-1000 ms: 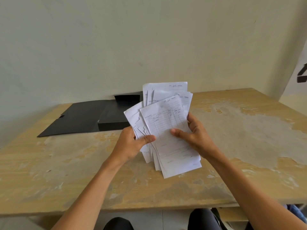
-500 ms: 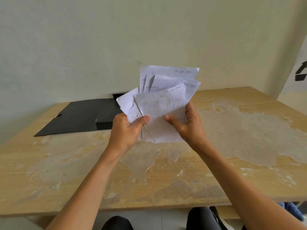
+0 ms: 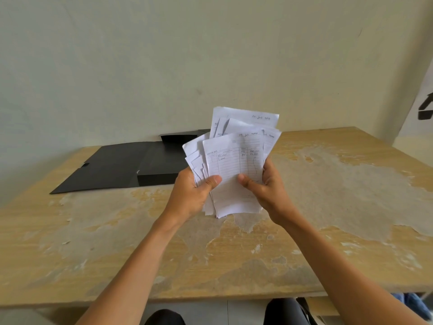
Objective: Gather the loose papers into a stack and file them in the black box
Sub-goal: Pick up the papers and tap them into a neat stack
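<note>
Centrally in frame, both hands hold a bunch of white papers (image 3: 234, 165) upright, facing the camera. The left hand (image 3: 191, 198) grips the lower left side of the bunch. Its thumb is pressed on the front sheet and its other fingers are curled behind, mostly hidden. The right hand (image 3: 267, 193) grips the lower right side. Its thumb is on the front sheet too, and its fingers (image 3: 269, 170) wrap round the right edge. The two thumbs are near each other but apart.

The papers aren't squared up. The sheets fan out unevenly, with several tops sticking up at different heights and a few corners poking out on the left. The front sheet is a lined form with handwriting, which is too small to read properly. Can't tell whether the bottom edges touch the worktop (image 3: 339, 207).

The black box (image 3: 117, 165) lies open on the worktop at centre left of the frame, behind and left of the left hand. Its lid is spread flat toward the left, and its shallow body is just beside the papers and partly hidden by them. Nothing visible inside it.

The worktop is tan wood with large worn, pale patches. A plain pale wall (image 3: 164, 55) fills the upper frame. The person's dark-clothed knees (image 3: 283, 310) show at the bottom edge.
</note>
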